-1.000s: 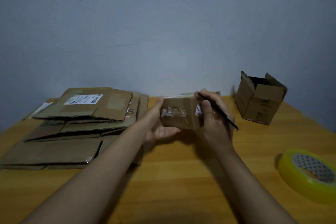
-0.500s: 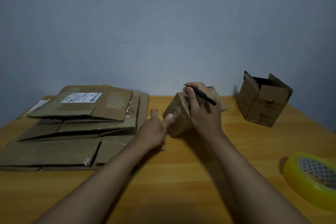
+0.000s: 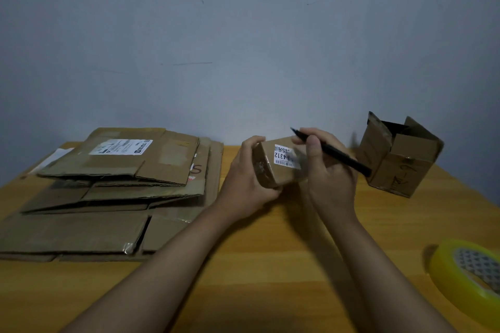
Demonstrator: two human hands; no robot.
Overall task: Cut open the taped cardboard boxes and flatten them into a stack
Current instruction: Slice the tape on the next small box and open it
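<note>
A small taped cardboard box (image 3: pixel 281 163) with a white label reading 4312 is held above the wooden table at centre. My left hand (image 3: pixel 250 178) grips its left end. My right hand (image 3: pixel 328 170) presses on its right side while holding a thin black cutter (image 3: pixel 338 155) that points up and left over the box. A stack of flattened boxes (image 3: pixel 113 192) lies at the left. An opened cardboard box (image 3: pixel 397 154) stands upright at the right, flaps up.
A yellow roll of tape (image 3: pixel 468 276) lies at the table's right front edge. The wooden table (image 3: pixel 270 265) meets a grey wall at the back. A white paper slip (image 3: pixel 50 159) pokes out behind the stack.
The small box has been turned in my hands so the labelled face points up. My left hand moved from its lower corner to gripping its left end.
</note>
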